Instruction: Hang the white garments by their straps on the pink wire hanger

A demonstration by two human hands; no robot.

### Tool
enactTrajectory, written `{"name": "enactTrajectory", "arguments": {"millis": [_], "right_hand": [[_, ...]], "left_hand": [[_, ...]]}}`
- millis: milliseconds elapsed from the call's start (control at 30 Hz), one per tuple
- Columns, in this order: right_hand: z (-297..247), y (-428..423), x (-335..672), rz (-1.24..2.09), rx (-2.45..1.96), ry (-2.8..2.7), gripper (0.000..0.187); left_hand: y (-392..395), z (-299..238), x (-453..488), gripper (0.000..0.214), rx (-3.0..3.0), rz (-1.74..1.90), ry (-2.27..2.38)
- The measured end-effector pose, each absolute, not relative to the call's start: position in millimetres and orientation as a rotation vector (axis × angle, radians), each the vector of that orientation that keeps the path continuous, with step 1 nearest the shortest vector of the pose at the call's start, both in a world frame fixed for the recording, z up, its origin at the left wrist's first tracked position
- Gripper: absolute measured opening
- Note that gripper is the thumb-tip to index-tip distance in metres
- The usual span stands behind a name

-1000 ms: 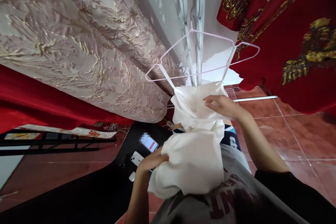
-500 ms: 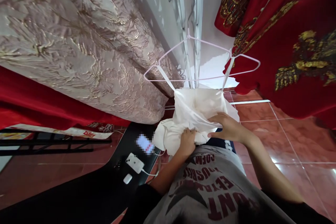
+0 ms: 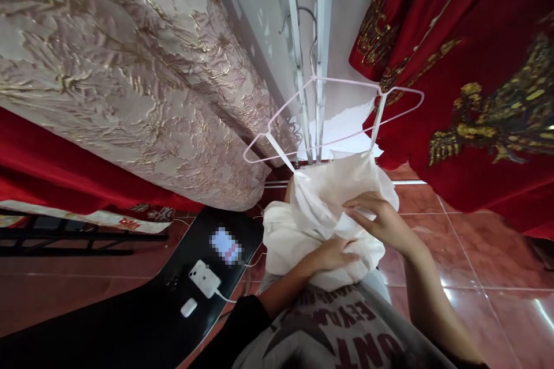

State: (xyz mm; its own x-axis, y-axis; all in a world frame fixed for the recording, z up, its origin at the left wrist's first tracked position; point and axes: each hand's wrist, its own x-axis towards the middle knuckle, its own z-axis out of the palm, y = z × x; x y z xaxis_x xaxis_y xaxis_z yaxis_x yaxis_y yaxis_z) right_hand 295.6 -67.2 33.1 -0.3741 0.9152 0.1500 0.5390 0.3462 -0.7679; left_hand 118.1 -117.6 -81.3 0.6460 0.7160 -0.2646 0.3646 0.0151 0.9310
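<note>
A white strappy garment (image 3: 324, 184) hangs by two thin straps from a pale pink hanger (image 3: 341, 78). Its lower part lies bunched over my lap. My left hand (image 3: 335, 255) rests on the bunched cloth, fingers stretched to the right and partly sunk in its folds. Over the right side of the garment, my right hand (image 3: 372, 216) has thumb and fingertips close together at a fold of the white cloth. The exact contact at those fingertips is hard to make out.
A black bench (image 3: 173, 305) on the left bears a white phone (image 3: 205, 279) on a cable, a lit phone (image 3: 225, 245) and a small white case (image 3: 188, 307). Pinkish floral fabric (image 3: 151, 86) hangs left, red embroidered cloth (image 3: 415, 81) right. White metal poles (image 3: 294, 17) stand ahead.
My left hand has gone from a closed grip on the cloth to lying flatter, farther right. My right thumb and fingers have drawn together. The hanger has tilted, its left end lower.
</note>
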Motion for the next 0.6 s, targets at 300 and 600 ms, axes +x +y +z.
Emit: {"name": "enactTrajectory", "arguments": {"millis": [300, 600], "right_hand": [[28.3, -58.3, 285.6, 0.971, -1.249, -2.03, 0.028], [87.6, 23.3, 209.9, 0.447, -0.873, -2.028, 0.041]], "left_hand": [[-41.8, 7.1, -56.5, 0.033, 1.593, 0.663, 1.274], [35.8, 15.7, -10.6, 0.037, 1.438, 1.374, 1.135]]}}
